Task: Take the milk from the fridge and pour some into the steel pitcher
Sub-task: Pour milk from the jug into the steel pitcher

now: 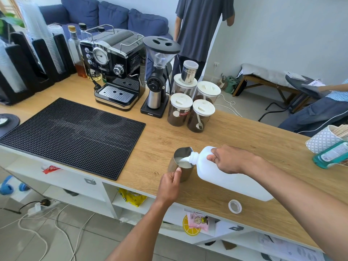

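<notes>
Right hand [228,159] tips white plastic milk jug [226,178], neck over rim; left hand [169,183] at 6 o'clock grips steel pitcher [181,163] handle, steadying it on wooden table [235,136].

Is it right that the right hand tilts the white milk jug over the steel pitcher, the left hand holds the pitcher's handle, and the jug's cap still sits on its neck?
Not quite. The head view shows the cap lying on the wooden counter, off the neck. The rest holds: the right hand tilts the milk jug over the steel pitcher, and the left hand holds its handle.
</notes>
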